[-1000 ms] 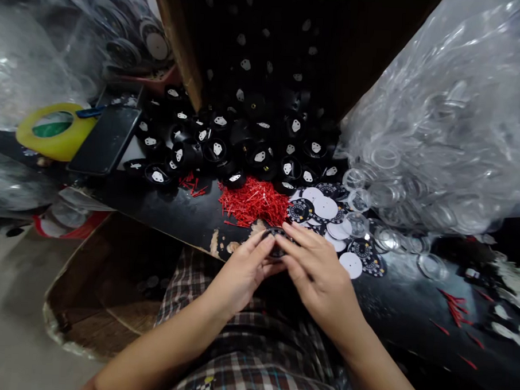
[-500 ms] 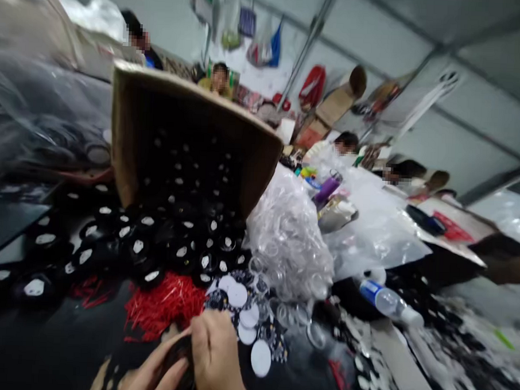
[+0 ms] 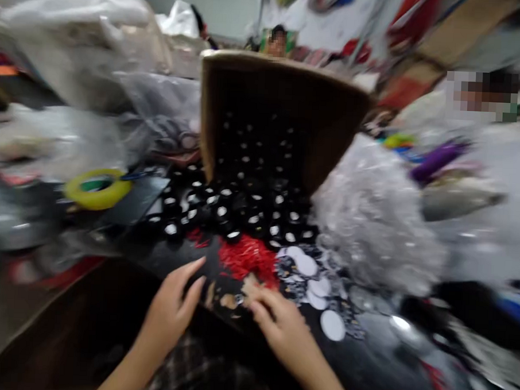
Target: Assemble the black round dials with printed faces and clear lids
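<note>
My left hand [image 3: 172, 302] hovers by the near table edge, thumb and forefinger apart with nothing between them. My right hand [image 3: 282, 325] is closed, its fingertips on a small beige piece [image 3: 250, 289] beside the pile of thin red pieces [image 3: 246, 257]; blur hides what that piece is. Between the hands, small tan bits [image 3: 228, 300] lie at the table edge. Right of the red pile are white discs [image 3: 332, 325] and dark patterned discs [image 3: 291, 285]. Behind it, many black round parts with white spots [image 3: 222, 211] spill from a tipped cardboard box [image 3: 339, 115].
A heaped bag of clear plastic rings [image 3: 377, 223] stands right of the box. On the left are a yellow tape roll [image 3: 97, 189] and plastic bags [image 3: 64, 135]. Below the table edge sits an open carton [image 3: 60, 324]. People are visible farther back.
The view has swung left. My hands, earlier together around a dark object, are now apart; the left has let go, and the right has reached the beige piece by the red pile.
</note>
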Available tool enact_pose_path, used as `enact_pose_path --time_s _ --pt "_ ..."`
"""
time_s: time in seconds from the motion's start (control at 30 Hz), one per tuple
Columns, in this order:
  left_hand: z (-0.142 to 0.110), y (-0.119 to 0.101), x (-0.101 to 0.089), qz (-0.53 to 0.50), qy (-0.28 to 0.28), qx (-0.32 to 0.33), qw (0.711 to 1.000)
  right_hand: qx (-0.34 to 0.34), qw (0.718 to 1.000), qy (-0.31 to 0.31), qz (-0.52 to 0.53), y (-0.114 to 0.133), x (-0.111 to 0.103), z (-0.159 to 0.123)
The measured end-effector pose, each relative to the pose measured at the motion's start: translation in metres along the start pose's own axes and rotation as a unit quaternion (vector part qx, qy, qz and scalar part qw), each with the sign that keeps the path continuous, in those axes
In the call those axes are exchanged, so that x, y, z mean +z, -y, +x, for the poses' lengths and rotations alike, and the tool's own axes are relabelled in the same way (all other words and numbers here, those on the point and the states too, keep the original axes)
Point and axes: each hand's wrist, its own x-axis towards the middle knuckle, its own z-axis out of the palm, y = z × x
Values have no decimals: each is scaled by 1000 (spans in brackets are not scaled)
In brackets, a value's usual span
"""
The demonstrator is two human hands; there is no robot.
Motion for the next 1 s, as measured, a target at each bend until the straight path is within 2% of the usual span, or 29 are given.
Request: enact_pose_path --time_s 0.07,0.2,0.27,0.33,0.5,0.6,0.63,0.7,0.77,0.87,0.93,1.0 --pt "21 1 16 50 24 26 998 19 1000 18 15 -5 0 -3" --pt "67 3 56 98 28 44 994 40 998 37 7 -15 4 -9" --pt "76 3 68 103 27 49 993 37 999 38 3 -15 4 -10" --pt "79 4 71 100 31 50 993 28 999 42 4 -16 3 -9" --pt "67 -5 56 85 38 52 994 30 998 49 30 -18 1 -2" --pt "44 -22 54 -53 72 8 996 61 997 8 42 -11 3 2" --pt "35 -28 55 -125 103 -33 986 66 997 -15 35 -8 4 2" --pt "17 -37 57 -239 163 -125 949 57 997 -50 8 -2 3 1" --pt "4 -38 56 -263 208 -187 923 35 999 -36 -16 0 -2 -1" --pt "-4 -30 53 -248 261 -216 908 16 999 13 -34 -11 -18 -4" --pt "-7 -26 54 -245 271 -234 901 25 996 -23 -79 -25 -31 0" --pt "-9 -26 56 -262 247 -251 899 52 980 -84 -172 -41 -40 9"
